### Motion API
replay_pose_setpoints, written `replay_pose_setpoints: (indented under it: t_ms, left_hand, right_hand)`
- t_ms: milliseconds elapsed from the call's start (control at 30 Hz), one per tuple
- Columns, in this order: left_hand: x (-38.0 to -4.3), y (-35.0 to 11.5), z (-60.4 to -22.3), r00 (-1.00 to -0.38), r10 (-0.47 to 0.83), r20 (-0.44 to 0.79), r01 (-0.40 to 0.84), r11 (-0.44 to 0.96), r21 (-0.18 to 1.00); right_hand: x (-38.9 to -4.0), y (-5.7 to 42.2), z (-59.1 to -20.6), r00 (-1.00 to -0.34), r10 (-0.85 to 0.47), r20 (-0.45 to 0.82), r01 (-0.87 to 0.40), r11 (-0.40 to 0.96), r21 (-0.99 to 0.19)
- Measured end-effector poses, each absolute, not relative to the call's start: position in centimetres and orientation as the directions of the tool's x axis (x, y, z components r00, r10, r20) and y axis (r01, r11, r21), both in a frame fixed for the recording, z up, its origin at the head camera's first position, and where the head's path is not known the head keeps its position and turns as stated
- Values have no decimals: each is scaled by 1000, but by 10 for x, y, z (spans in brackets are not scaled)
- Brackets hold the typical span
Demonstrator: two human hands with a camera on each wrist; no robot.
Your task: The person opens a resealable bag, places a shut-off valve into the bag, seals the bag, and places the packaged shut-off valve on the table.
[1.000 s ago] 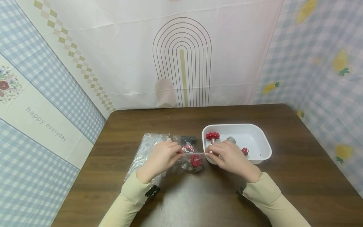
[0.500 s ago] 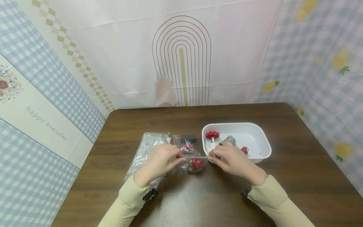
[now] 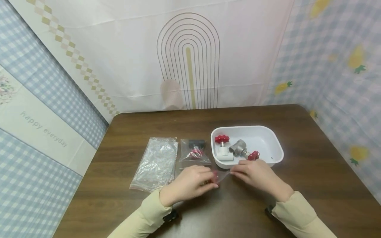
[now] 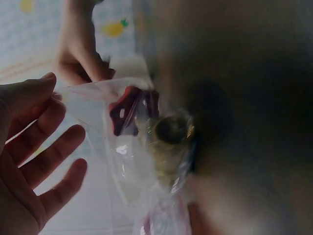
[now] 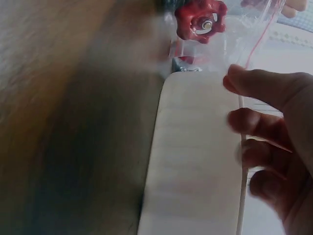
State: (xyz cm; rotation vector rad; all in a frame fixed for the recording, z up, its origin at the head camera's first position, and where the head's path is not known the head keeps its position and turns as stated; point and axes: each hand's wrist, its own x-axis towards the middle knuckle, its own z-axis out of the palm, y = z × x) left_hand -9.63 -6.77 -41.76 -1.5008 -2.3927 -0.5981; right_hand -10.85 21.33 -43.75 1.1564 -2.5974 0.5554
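Observation:
Between my hands is a clear zip bag point(image 3: 222, 177) with a valve point(image 4: 168, 147) in it, brass-coloured with a red handwheel point(image 5: 201, 20). My left hand point(image 3: 190, 181) pinches the bag's mouth between thumb and index finger, its other fingers spread loosely. At the opposite end of the mouth, just in front of the white tub point(image 3: 279, 155), my right hand point(image 3: 259, 175) pinches the corner with thumb and index finger. In the head view the left hand covers most of the bag.
Inside the tub lie a white valve with a red handwheel point(image 3: 222, 138) and a grey metal valve point(image 3: 238, 148). A filled zip bag point(image 3: 194, 153) lies left of the tub. Further left is a stack of flat clear bags point(image 3: 156, 162).
Both hands have moved right and toward the person with the bag, uncovering the tub's contents and the other filled bag. The left hand now overlaps the red handwheel.

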Motion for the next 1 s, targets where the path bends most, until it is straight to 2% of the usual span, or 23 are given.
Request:
replay_pose_setpoints:
  t_ms: [100,233,300,400,500,567,700,867,1000]
  left_hand:
    - [-96,-63,-423,-422,832,361,905,358,231]
    - [-97,-66,-426,-417,846,333,904,349,245]
    - [-99,-71,-426,-453,823,343,888,382,255]
    - [-104,-81,-428,-551,773,315,833,481,274]
    - [-108,-88,-434,-630,745,218,770,562,302]
    - [-109,-93,-438,-648,748,143,745,584,322]
    - [-111,-94,-445,-620,781,76,752,563,342]
    - [-114,-89,-448,-569,817,94,790,512,338]
    - [-113,-86,-449,-554,826,105,807,501,313]
  right_hand:
    - [-106,218,-443,-688,-657,309,-725,641,-252]
    - [-105,224,-453,-707,-645,290,-706,667,-239]
    - [-105,225,-455,-719,-633,287,-693,678,-243]
    - [-102,226,-456,-738,-612,286,-674,695,-252]
    - [-97,222,-455,-743,-580,335,-665,696,-269]
    - [-93,216,-455,-730,-561,390,-674,683,-280]
    - [-88,202,-454,-677,-570,466,-726,624,-290]
    - [-82,189,-454,-594,-678,433,-804,502,-318]
    - [-78,187,-453,-606,-704,371,-792,492,-361]
